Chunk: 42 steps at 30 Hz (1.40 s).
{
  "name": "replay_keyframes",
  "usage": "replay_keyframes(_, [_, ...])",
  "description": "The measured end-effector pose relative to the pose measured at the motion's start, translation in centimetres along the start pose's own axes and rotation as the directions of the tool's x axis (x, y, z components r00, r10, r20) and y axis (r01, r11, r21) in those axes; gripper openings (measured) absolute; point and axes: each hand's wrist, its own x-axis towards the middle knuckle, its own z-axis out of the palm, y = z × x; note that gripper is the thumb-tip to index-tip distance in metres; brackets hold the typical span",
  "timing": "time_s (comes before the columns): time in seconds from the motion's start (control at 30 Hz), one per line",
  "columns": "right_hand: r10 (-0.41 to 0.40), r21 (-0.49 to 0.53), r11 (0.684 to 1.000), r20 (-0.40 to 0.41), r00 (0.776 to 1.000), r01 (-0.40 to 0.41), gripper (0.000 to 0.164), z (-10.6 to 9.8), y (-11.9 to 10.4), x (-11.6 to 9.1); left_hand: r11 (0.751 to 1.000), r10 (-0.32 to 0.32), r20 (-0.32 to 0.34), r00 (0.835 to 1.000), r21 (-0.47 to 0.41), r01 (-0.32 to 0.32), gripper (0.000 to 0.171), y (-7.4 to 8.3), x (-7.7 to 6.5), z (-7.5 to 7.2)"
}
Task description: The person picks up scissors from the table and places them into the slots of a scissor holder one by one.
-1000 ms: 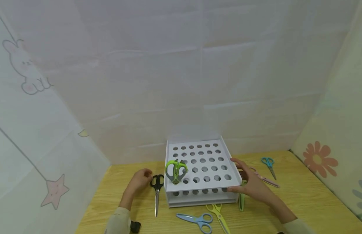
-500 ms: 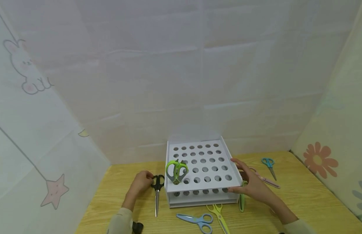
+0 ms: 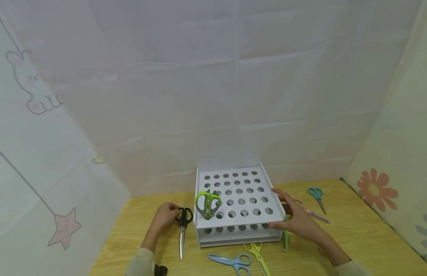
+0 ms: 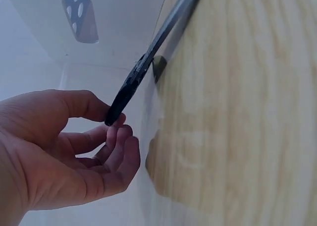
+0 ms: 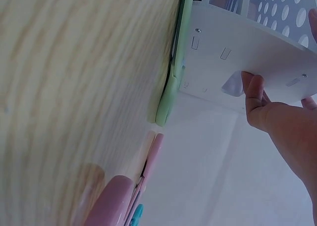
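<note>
Clearly, the left hand (image 3: 166, 215) has a pinch on one handle loop of the black scissors (image 3: 182, 231), which lie at about 8 o'clock from the white rack (image 3: 246, 219) as the head view shows it. Their blades point toward 6 o'clock, and from the left wrist the handle end looks raised off the counter (image 3: 130, 222).

Over at 3 o'clock, the right hand (image 3: 299, 221) grips the rack's side, its thumb at the front corner near 4 o'clock; seen from the right wrist, fingers reach into the cutout in the side panel.

On the rack's perforated top, toward 9 o'clock, green-and-grey scissors (image 3: 207, 212) stand handles up in a hole. Light-blue scissors (image 3: 229, 261) lie on the counter at 6 o'clock, with yellow scissors (image 3: 258, 257) just beside them at 5. Green scissors (image 3: 285, 240) rest close to the rack at 4 o'clock, partly hidden by the right hand. Farther out at 3 o'clock are pink scissors (image 3: 317, 215) and, beyond them, teal scissors (image 3: 318, 196). White sheeting (image 3: 213, 96) hangs at 12.
</note>
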Motion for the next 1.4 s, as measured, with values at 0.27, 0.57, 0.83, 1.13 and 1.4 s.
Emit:
replay_keyframes(0.27, [0.001, 0.002, 1.000, 0.002, 1.000, -0.001, 0.111, 0.2, -0.4, -0.2, 0.938, -0.035, 0.062, 0.997, -0.342, 0.054, 0.033, 0.5, -0.8, -0.6])
replay_keyframes(0.57, [-0.014, -0.015, 1.000, 0.002, 1.000, 0.014, 0.109, 0.1, -0.4, 0.1, 0.869, -0.028, 0.077, 0.997, -0.491, 0.063, 0.037, 2.0, -1.0, -1.2])
replay_keyframes(0.83, [0.014, -0.006, 1.000, -0.006, 1.000, -0.014, 0.111, 0.2, -0.2, 0.0, 0.855, 0.036, 0.082, 0.996, -0.519, 0.012, 0.036, 4.2, -2.0, -2.0])
replay_keyframes(1.13, [-0.004, -0.019, 1.000, 0.000, 1.000, 0.004, 0.109, 0.1, -0.5, 0.1, 0.851, 0.091, 0.046, 0.995, -0.522, -0.054, 0.031, 7.5, -2.9, -3.2])
replay_keyframes(1.4, [0.020, -0.002, 1.000, 0.003, 1.000, -0.020, 0.112, 0.1, -0.2, -0.1, 0.863, 0.155, 0.015, 0.988, -0.490, -0.128, 0.032, 10.7, -3.5, -4.6])
